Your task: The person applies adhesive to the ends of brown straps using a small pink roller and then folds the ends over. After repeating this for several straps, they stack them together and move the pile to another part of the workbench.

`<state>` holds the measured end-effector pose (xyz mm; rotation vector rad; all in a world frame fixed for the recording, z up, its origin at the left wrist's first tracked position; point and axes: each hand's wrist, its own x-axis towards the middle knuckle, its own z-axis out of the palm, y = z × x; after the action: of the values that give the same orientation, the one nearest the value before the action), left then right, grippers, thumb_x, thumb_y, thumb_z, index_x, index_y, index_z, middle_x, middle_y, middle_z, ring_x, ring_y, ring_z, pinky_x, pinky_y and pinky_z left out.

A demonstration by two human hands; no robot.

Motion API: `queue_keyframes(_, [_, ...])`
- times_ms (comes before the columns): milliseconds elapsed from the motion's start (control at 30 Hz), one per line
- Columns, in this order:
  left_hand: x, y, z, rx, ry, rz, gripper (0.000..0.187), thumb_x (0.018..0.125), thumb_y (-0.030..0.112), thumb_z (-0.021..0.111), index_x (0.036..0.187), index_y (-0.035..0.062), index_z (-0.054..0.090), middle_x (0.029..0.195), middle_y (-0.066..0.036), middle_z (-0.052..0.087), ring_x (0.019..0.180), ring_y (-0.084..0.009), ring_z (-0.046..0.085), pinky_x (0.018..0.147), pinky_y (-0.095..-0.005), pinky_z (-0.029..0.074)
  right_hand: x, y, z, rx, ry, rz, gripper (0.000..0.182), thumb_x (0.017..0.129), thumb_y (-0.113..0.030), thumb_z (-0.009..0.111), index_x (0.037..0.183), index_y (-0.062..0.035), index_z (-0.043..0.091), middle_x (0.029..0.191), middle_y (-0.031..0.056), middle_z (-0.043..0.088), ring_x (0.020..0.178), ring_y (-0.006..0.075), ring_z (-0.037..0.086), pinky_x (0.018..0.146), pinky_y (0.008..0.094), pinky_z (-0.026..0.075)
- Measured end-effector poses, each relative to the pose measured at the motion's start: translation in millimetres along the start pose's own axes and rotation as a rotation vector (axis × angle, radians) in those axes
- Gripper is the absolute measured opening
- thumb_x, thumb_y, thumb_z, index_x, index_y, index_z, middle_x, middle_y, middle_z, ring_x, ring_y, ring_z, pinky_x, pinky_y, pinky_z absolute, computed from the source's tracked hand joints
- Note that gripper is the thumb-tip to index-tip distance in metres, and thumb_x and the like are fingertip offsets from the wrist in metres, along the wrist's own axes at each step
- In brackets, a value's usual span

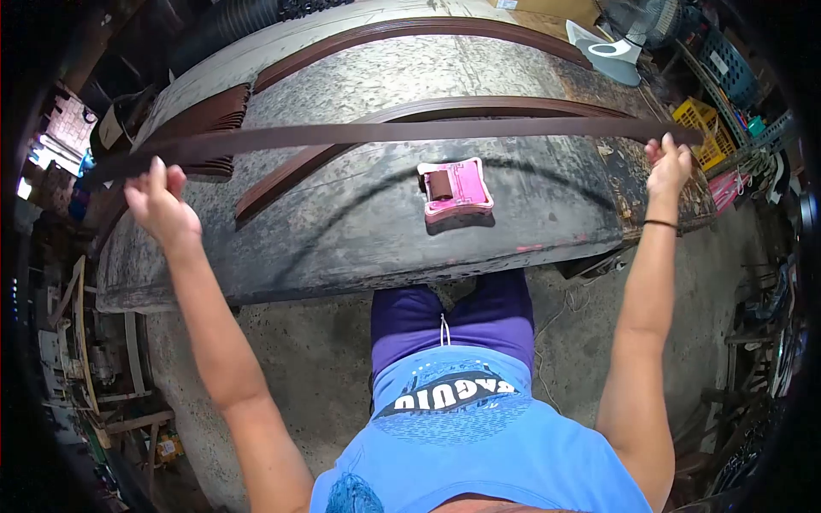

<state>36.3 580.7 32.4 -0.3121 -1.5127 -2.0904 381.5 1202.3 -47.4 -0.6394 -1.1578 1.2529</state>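
A long dark brown strap (402, 131), perhaps leather, is stretched nearly level above the table. My left hand (162, 205) pinches it near its left end, thumb up. Near the other end my right hand (670, 167) grips it between thumb and fingers. Below the strap, a pink frame-shaped box (469, 181) sits on the table, with a brown roller-like piece (440, 185) in its left part. Just beyond the strap lies a curved stack of similar brown straps (462, 108), which it partly hides. The strap's shadow arcs across the tabletop.
The worn grey table (376, 244) has a rounded front edge. Farther back lies another strap stack (410, 27), and at left a fanned pile of brown straps (201, 128). A fan (646, 21) and a yellow crate (705, 132) stand at right.
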Motion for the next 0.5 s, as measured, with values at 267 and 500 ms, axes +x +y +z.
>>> queue_keyframes(267, [-115, -94, -101, 0.066, -0.007, -0.213, 0.02, 0.09, 0.007, 0.06, 0.077, -0.009, 0.061, 0.083, -0.018, 0.066, 0.074, -0.0218, 0.068, 0.074, -0.0329, 0.058, -79, 90, -72, 0.169, 0.185, 0.31, 0.021, 0.096, -0.007, 0.053, 0.105, -0.0006, 0.035, 0.098, 0.0208, 0.055, 0.087, 0.0333, 0.066, 0.079, 0.0452, 0.059])
queue_keyframes(500, [-148, -121, -148, 0.8, -0.017, -0.016, 0.042, 0.092, 0.026, 0.063, 0.113, -0.0101, 0.062, 0.112, -0.017, 0.066, 0.096, -0.0241, 0.063, 0.088, -0.0327, 0.047, -90, 98, -81, 0.362, 0.16, 0.574, 0.032, 0.092, -0.014, 0.06, 0.113, 0.0051, 0.047, 0.115, 0.0235, 0.054, 0.107, 0.035, 0.059, 0.093, 0.0502, 0.051])
